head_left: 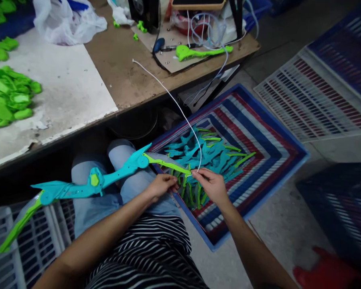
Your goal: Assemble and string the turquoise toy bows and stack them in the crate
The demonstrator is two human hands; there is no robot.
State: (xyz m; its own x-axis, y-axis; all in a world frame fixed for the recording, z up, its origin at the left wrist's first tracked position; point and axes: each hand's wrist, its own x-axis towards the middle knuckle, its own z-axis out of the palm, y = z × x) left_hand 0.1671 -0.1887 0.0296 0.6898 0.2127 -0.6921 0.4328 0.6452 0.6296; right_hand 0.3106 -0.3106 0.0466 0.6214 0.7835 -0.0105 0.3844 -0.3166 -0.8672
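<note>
A toy bow (78, 190), teal with bright green limb ends, lies across my lap. Its right green tip meets the fingers of my right hand (212, 184), which pinch a white string (180, 108) right at that tip. From there the string arcs up and its free end rests on the table. My left hand (162, 186) is just below the same green limb, fingers curled together; whatever they hold, if anything, is hidden. Beyond both hands, a blue, red and white striped plastic crate (258, 136) holds a heap of similar teal and green bows (216, 154).
The worktable (117, 72) carries a pile of green plastic parts (9, 96), a white plastic bag (69, 24), a long green piece (201, 52) and coiled tubing (204, 30). More slatted crates (313, 92) stand at right; a grey one (33, 245) is at lower left.
</note>
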